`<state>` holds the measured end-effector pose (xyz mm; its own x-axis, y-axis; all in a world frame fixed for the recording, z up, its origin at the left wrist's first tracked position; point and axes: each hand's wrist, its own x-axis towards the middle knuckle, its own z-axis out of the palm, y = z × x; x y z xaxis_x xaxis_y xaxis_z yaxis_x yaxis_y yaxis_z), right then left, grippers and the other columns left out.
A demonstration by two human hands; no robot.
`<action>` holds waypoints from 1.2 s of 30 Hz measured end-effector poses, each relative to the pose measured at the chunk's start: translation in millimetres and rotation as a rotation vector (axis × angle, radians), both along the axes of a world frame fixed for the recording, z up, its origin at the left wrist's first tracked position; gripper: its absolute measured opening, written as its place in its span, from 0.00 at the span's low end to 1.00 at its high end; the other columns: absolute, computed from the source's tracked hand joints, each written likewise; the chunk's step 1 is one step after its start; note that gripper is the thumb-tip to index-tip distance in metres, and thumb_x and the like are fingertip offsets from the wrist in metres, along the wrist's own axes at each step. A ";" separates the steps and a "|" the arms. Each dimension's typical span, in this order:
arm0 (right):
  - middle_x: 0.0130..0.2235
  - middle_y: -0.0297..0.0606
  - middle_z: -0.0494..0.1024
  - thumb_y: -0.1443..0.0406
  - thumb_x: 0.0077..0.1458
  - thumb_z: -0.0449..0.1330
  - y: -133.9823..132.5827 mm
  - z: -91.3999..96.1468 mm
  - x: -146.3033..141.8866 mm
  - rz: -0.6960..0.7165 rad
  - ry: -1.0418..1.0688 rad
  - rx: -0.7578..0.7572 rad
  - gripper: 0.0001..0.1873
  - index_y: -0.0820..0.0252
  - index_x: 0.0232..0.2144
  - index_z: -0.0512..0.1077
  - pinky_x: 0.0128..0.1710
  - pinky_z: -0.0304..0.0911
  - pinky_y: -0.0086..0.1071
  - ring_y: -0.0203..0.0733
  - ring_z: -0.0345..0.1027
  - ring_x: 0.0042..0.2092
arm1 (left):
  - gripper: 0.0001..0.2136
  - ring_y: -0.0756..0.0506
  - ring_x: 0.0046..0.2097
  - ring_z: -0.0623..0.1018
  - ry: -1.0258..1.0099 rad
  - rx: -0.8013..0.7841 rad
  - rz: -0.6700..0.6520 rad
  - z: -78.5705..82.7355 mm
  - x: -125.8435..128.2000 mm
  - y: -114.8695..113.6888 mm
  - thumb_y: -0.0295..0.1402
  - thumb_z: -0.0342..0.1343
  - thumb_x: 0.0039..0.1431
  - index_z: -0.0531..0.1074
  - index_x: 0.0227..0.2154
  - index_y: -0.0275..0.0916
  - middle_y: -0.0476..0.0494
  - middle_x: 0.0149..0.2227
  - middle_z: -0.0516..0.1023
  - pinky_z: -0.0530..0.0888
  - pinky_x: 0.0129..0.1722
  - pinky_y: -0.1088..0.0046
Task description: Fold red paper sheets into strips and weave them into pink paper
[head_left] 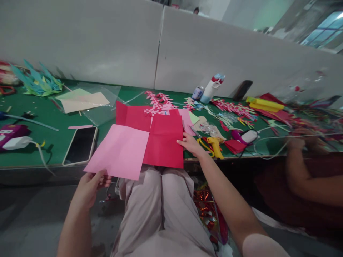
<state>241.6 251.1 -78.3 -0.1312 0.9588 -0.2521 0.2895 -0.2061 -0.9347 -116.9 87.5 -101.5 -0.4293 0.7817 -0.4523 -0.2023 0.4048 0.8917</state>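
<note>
My left hand point(91, 185) pinches the near corner of a light pink paper sheet point(119, 151) and holds it tilted over the edge of the green table point(45, 142). My right hand point(190, 142) rests its fingers on the right edge of a creased red paper sheet point(164, 141), which hangs partly over the table edge above my lap. Another folded red sheet point(132, 116) lies behind both.
A phone point(80, 144) lies face up to the left. Woven pink and red paper strips point(159, 101), a yellow glue gun point(215, 146), scissors, a white bottle point(210, 89) and paper scraps crowd the right side. Another person's arm point(302, 171) is at the right.
</note>
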 end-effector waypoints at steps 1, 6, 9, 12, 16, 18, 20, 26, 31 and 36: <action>0.30 0.37 0.78 0.67 0.48 0.62 -0.1 0.2 -0.1 0.000 -0.003 0.005 0.14 0.59 0.38 0.64 0.29 0.69 0.31 0.39 0.73 0.29 | 0.14 0.49 0.19 0.72 0.002 0.001 -0.002 -0.3 -0.3 -0.4 0.39 0.64 0.36 0.72 0.22 0.33 0.46 0.18 0.76 0.70 0.21 0.74; 0.30 0.37 0.77 0.68 0.49 0.61 -0.9 -0.2 -1.5 -0.001 -0.015 0.035 0.13 0.59 0.38 0.63 0.27 0.68 0.30 0.38 0.73 0.29 | 0.15 0.49 0.20 0.72 0.002 0.000 -0.013 0.2 -0.8 -1.7 0.41 0.65 0.36 0.72 0.21 0.33 0.45 0.18 0.76 0.70 0.21 0.74; 0.30 0.35 0.77 0.68 0.49 0.59 -1.0 -1.5 -2.4 -0.003 -0.018 0.052 0.12 0.58 0.37 0.63 0.26 0.67 0.29 0.37 0.72 0.28 | 0.15 0.49 0.20 0.72 -0.002 -0.004 -0.011 2.0 -0.2 -2.1 0.40 0.65 0.35 0.72 0.21 0.33 0.45 0.18 0.76 0.70 0.21 0.74; 0.29 0.34 0.76 0.68 0.50 0.58 -0.2 -2.6 -2.8 -0.002 -0.017 0.073 0.11 0.58 0.37 0.62 0.27 0.67 0.30 0.37 0.71 0.27 | 0.15 0.50 0.19 0.72 0.000 -0.005 -0.008 3.8 0.6 -2.6 0.40 0.65 0.35 0.72 0.21 0.33 0.45 0.18 0.76 0.71 0.21 0.74; 0.28 0.32 0.75 0.67 0.48 0.59 1.1 -2.9 -3.2 -0.006 -0.015 0.108 0.11 0.57 0.36 0.62 0.29 0.67 0.30 0.36 0.71 0.29 | 0.15 0.49 0.19 0.72 0.006 -0.004 -0.016 5.0 0.8 -3.8 0.41 0.65 0.35 0.72 0.20 0.33 0.45 0.18 0.76 0.71 0.21 0.74; 0.28 0.32 0.75 0.66 0.47 0.59 1.2 -2.5 -3.6 -0.006 -0.013 0.118 0.12 0.57 0.35 0.62 0.29 0.66 0.30 0.37 0.71 0.29 | 0.15 0.49 0.20 0.72 0.007 0.001 -0.016 5.2 0.5 -4.4 0.41 0.65 0.35 0.72 0.21 0.33 0.45 0.18 0.76 0.71 0.21 0.74; 0.29 0.33 0.76 0.65 0.46 0.60 0.8 -1.9 -4.1 -0.001 -0.009 0.120 0.13 0.57 0.35 0.62 0.30 0.66 0.31 0.38 0.71 0.30 | 0.15 0.49 0.20 0.72 0.009 0.008 -0.021 5.8 0.4 -4.7 0.41 0.65 0.35 0.72 0.21 0.33 0.45 0.18 0.76 0.71 0.21 0.74; 0.29 0.33 0.75 0.64 0.46 0.60 -0.3 0.8 -4.7 0.007 -0.004 0.113 0.13 0.57 0.35 0.62 0.30 0.66 0.31 0.38 0.71 0.29 | 0.15 0.49 0.20 0.72 0.014 -0.003 -0.024 7.4 0.7 -4.6 0.41 0.65 0.35 0.72 0.21 0.34 0.45 0.18 0.75 0.71 0.21 0.73; 0.29 0.34 0.76 0.66 0.47 0.59 0.0 0.9 -4.8 -0.010 -0.015 0.123 0.12 0.58 0.36 0.62 0.29 0.66 0.30 0.37 0.71 0.29 | 0.16 0.49 0.20 0.72 0.001 0.003 -0.027 3.9 -0.4 -5.3 0.41 0.66 0.35 0.72 0.21 0.33 0.46 0.18 0.76 0.71 0.21 0.74; 0.32 0.37 0.77 0.67 0.48 0.59 0.3 0.1 -4.6 -0.006 -0.019 0.141 0.11 0.58 0.36 0.63 0.32 0.69 0.32 0.38 0.73 0.31 | 0.16 0.49 0.20 0.72 0.005 0.008 -0.029 1.9 -1.2 -4.9 0.42 0.65 0.36 0.72 0.22 0.33 0.45 0.19 0.76 0.70 0.21 0.75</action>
